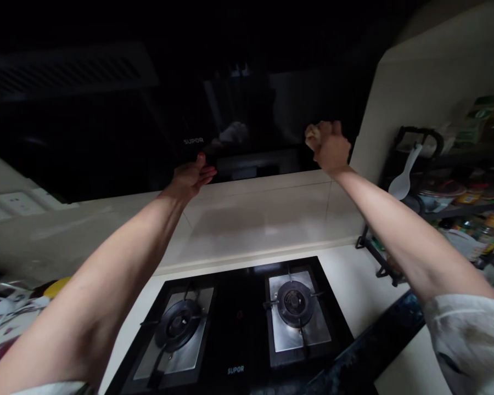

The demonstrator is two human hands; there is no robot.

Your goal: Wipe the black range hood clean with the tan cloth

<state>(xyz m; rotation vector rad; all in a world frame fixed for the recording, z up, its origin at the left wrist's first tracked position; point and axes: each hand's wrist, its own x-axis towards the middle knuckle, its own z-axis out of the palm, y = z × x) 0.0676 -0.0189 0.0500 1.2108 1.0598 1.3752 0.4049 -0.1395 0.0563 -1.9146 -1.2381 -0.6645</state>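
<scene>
Bare left forearm (107, 285) rises to an open left hand (192, 174) at the range hood's (168, 118) lower edge; right hand (333, 147) grips a pale cloth (312, 135) against its front, apparently wiping; continuing calls for steady pressure.

Pretty clearly a kitchen, and a household-looking one at that. A black gas stove (239, 296) with two burners (295, 303) is set into a white counter (346, 280), and a big black hood (86, 142) is mounted above it, with the same brand lettering printed on both. The wall (271, 214) between them is covered in pale tiles, and some sockets (21, 204) are fitted over on the left. On the right, a dark rack (432, 135) is loaded with containers too blurry to be made out, and a white spoon (402, 185) is hung there.
</scene>
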